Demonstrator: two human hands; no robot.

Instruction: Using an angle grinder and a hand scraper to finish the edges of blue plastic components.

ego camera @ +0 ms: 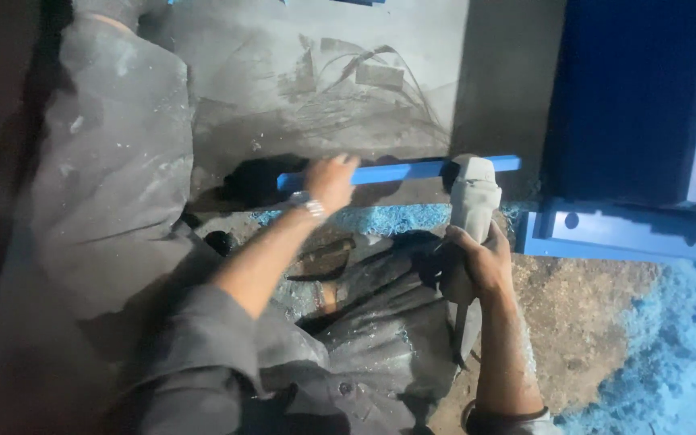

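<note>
Dusty grey ground [324, 89] fills the top middle of the frame, and bright blue shavings [670, 354] lie in a heap at the lower right. A big dark blue frame [630, 97] stands at the upper right. The person sits low, with grey clothes [106, 185] on the left side. Across the middle lies a long thin blue bar [400, 171]. The left hand [329, 182] is closed over the bar near its left end and presses it down. The right hand [477, 266] is wrapped tight around the handle of a pale power tool [474, 197], and the tool's head sits on the bar near its right end. It looks like the step in hand is grinding or cutting the bar. The next move seems to need a firm hold on the bar and a steady push with the tool, with the fingers well away from the tool's head.
</note>
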